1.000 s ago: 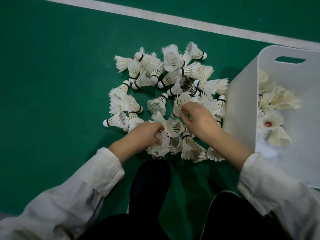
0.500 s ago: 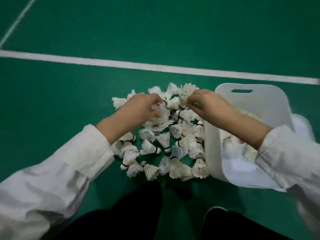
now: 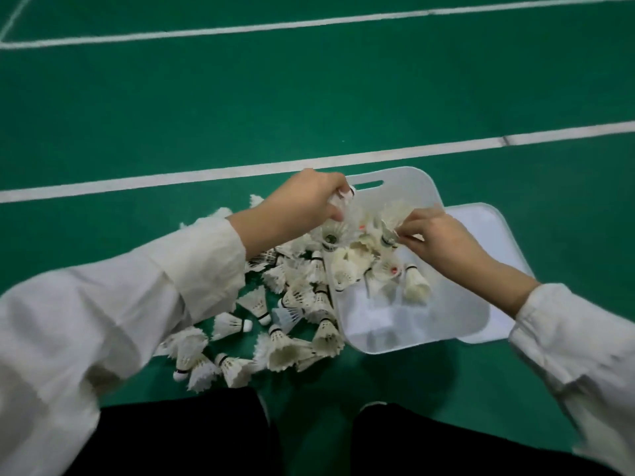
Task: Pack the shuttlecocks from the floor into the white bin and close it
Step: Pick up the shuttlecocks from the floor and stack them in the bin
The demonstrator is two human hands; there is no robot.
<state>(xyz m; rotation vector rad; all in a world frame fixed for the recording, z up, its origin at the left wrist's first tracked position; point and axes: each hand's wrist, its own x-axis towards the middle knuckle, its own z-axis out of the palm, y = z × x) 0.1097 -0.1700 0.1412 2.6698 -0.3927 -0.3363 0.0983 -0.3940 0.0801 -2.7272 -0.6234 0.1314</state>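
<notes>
White feathered shuttlecocks point(image 3: 292, 304) lie heaped on the green court floor point(image 3: 309, 97), against the left side of the white plastic bin point(image 3: 429, 324), which holds several more. Over the bin, the left hand point(image 3: 302, 204) curls round one shuttlecock and the right hand point(image 3: 436, 235) pinches another. A flat white lid point(image 3: 481, 221) lies at the bin's right.

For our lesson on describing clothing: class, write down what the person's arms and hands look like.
Both arms wear loose, long, off-white fabric sleeves, the left sleeve and the right sleeve, each ending in a cuff near the wrist. The left hand and the right hand are bare: no gloves show.
</notes>
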